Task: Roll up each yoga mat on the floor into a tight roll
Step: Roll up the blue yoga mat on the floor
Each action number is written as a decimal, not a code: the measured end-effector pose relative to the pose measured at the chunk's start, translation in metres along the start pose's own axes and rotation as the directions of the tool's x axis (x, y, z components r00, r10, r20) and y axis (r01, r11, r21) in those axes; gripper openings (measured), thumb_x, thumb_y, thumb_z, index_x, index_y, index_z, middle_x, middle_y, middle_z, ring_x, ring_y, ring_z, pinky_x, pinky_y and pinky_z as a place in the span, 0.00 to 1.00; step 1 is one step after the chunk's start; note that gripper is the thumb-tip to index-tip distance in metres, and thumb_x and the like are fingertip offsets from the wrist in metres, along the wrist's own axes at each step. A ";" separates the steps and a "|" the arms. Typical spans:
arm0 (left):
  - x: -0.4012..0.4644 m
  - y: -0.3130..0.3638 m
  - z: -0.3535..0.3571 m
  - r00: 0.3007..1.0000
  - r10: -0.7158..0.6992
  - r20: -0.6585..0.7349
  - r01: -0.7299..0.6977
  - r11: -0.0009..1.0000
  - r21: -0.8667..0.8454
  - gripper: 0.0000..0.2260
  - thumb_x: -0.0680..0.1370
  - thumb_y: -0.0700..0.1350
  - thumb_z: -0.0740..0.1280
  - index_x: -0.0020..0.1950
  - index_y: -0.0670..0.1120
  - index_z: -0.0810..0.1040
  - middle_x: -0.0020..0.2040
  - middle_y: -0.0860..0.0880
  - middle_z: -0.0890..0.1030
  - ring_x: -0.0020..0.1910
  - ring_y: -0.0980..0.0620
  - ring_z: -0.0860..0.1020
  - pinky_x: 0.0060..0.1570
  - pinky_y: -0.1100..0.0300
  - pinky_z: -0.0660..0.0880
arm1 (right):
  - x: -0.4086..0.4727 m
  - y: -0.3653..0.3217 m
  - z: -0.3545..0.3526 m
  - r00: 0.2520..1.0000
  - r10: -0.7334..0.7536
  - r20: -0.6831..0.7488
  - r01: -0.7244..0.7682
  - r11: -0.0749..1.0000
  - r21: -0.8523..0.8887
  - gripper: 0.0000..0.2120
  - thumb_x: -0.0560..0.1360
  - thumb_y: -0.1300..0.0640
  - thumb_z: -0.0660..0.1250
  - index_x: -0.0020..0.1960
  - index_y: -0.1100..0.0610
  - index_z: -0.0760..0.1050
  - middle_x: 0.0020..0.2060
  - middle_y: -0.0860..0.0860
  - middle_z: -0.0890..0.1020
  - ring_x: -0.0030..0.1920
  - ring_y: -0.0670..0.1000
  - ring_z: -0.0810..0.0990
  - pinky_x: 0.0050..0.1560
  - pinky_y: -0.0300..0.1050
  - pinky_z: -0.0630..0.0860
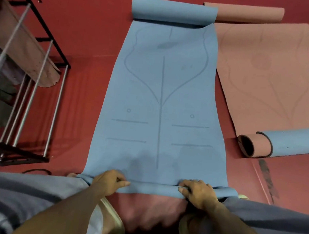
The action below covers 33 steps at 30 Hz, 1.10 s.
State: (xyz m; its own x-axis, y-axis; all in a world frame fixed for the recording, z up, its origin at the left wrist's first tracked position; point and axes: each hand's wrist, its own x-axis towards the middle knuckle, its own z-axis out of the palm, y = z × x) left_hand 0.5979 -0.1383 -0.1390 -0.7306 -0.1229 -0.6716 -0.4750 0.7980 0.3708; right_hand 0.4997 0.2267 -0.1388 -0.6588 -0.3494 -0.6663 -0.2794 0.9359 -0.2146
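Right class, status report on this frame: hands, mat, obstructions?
Left hand and right hand grip the near roll. Blue mat mostly flat, far end curled. Path ahead unobstructed.

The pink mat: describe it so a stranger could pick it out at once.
On the red floor, look right of the long blue mat that both hands grip. The pink mat lies there, pink face up, both ends curled, its near curl showing a blue underside.

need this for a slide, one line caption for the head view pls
Both hands, left hand and right hand, grip the near rolled edge of the blue yoga mat; a pink mat lies beside it.
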 end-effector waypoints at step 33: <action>-0.008 0.014 -0.008 0.981 0.108 -0.158 -0.047 0.937 0.346 0.15 0.74 0.61 0.74 0.56 0.55 0.85 0.53 0.55 0.85 0.53 0.53 0.82 0.53 0.60 0.77 | -0.002 -0.008 -0.009 0.978 -0.082 -0.192 0.071 0.996 -0.061 0.30 0.64 0.33 0.76 0.62 0.43 0.74 0.57 0.42 0.76 0.59 0.52 0.74 0.56 0.49 0.72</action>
State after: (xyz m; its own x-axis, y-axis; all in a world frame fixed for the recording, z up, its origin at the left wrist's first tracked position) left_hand 0.5926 -0.1307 -0.1231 -0.8461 -0.1277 -0.5175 -0.2406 0.9578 0.1572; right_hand 0.4971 0.2198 -0.1294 -0.7556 -0.4269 -0.4967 -0.3677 0.9041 -0.2177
